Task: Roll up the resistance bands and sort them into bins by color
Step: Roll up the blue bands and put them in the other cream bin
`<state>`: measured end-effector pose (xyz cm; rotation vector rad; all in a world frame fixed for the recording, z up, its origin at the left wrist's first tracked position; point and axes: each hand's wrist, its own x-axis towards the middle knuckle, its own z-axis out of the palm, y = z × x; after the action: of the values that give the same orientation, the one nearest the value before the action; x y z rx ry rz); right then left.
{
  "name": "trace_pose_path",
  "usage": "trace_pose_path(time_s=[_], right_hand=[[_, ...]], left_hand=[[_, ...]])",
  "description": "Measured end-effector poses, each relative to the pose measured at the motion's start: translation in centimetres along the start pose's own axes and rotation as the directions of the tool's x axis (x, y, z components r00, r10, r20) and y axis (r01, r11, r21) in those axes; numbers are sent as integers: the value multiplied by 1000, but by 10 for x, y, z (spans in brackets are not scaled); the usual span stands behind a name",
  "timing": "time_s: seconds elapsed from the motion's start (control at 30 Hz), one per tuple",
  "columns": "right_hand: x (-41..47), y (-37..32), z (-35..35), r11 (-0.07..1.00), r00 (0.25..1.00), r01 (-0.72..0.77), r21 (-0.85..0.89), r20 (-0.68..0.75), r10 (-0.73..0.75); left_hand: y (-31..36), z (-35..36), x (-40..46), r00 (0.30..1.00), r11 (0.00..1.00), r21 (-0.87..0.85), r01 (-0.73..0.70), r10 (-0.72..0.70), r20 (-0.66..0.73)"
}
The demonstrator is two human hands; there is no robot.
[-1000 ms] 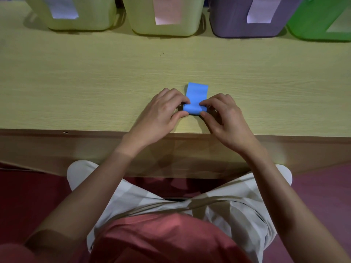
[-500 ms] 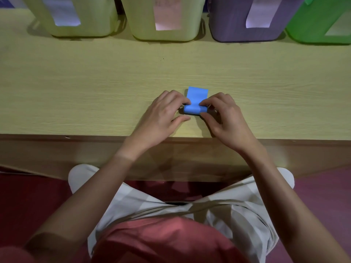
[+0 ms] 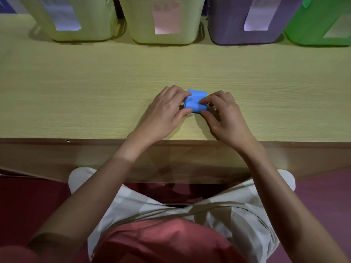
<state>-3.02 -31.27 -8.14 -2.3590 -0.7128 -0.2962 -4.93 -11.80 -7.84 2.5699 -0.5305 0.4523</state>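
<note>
A blue resistance band [image 3: 195, 100], mostly rolled, lies on the wooden table [image 3: 95, 92] near its front edge. Only a short flat end sticks out beyond the roll, towards the bins. My left hand [image 3: 167, 112] pinches the roll's left end with thumb and fingers. My right hand [image 3: 222, 114] pinches its right end, fingertips on top of the roll. Along the table's back stand two pale yellow-green bins [image 3: 76, 18] [image 3: 163, 19], a purple bin [image 3: 247, 19] and a green bin [image 3: 321, 23], each with a paper label.
The table's front edge [image 3: 76, 139] runs just below my hands. My lap and knees sit under it, with a dark red floor [image 3: 28, 205] on both sides.
The flat blue end beyond the roll has grown shorter as both hands rolled the band away from me. The roll now sits slightly farther from the table's edge.
</note>
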Motion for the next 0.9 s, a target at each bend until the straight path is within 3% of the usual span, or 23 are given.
trace_pose_path(time_s=[0.9], right_hand=[[25,7,-1,998,1000,-14,-68,-15,13]], left_hand=[[-8,-3,30,998,999,41,25,-27,54]])
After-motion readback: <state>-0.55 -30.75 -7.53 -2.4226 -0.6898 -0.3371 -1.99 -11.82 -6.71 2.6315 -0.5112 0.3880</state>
